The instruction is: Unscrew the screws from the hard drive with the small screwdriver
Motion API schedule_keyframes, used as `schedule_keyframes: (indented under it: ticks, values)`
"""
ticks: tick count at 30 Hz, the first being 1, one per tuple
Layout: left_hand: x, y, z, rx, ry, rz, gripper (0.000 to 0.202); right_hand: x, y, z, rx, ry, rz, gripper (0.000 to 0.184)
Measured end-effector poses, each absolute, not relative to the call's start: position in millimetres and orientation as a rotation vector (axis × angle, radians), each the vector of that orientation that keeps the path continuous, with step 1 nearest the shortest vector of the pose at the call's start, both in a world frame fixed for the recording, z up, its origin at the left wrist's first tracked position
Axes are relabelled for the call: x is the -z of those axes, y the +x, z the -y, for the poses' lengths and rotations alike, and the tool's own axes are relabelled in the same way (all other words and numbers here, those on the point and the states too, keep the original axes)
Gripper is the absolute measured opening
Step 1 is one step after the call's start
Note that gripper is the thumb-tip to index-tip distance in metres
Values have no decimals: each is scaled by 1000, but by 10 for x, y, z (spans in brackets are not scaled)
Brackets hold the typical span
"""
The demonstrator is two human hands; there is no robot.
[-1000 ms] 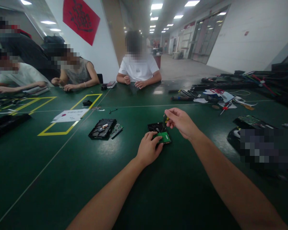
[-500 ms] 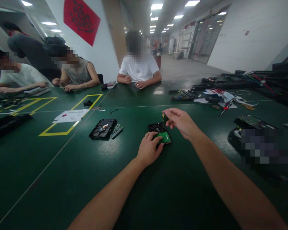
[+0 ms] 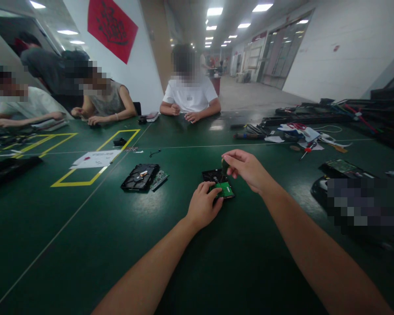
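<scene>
Two bare hands work a small drive on the green table.

The left hand (image 3: 203, 205) presses down over the near end of the drive (image 3: 212, 175), its fingertips (image 3: 213, 191) on the green board (image 3: 226, 189) that lies on top. The right hand (image 3: 248, 168) is pinched shut around a screwdriver (image 3: 224, 165), held upright with its tip down on the drive. The two hands are close but not touching. The drive lies flat on the table (image 3: 190, 262), mid-table in front of the person. To the left, well apart, lies a second drive (image 3: 140, 176) with its own board (image 3: 160, 178) just beside it. Across the table sits a person in a white shirt (image 3: 190, 94).
</scene>
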State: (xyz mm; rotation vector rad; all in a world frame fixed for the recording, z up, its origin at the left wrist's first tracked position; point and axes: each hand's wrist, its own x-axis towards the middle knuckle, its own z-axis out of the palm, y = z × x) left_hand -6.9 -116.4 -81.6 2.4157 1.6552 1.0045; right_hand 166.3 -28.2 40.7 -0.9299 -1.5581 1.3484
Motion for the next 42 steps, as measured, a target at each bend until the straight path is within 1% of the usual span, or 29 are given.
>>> schedule_keyframes:
  ticks: [5, 11, 17, 20, 25, 29, 34, 38, 42]
  values:
    - [806, -65, 1163, -1006, 2415, -1657, 33, -428, 1654, 301, -1333, -925, 1593, 21]
    - [817, -67, 1158, -1001, 2408, -1664, 33, -418, 1634, 325, -1263, -976, 1602, 31]
    - [810, -68, 1160, -1006, 2412, -1656, 33, -393, 1660, 270, -1380, -899, 1537, 22]
    - [815, -69, 1157, -1007, 2414, -1655, 33, -395, 1649, 278, -1434, -873, 1523, 22]
    - [819, -65, 1154, -1014, 2407, -1649, 33, -415, 1646, 318, -1358, -891, 1631, 27]
    - [811, -64, 1162, -1019, 2405, -1648, 32, -426, 1661, 314, -1343, -918, 1601, 30]
    - [808, -65, 1162, -1009, 2411, -1654, 33, -410, 1665, 281, -1270, -947, 1615, 22]
    - [805, -64, 1164, -997, 2403, -1663, 34, -402, 1659, 292, -1189, -960, 1670, 25]
    - [797, -61, 1171, -1007, 2391, -1666, 33, -423, 1649, 336, -1146, -991, 1699, 32]
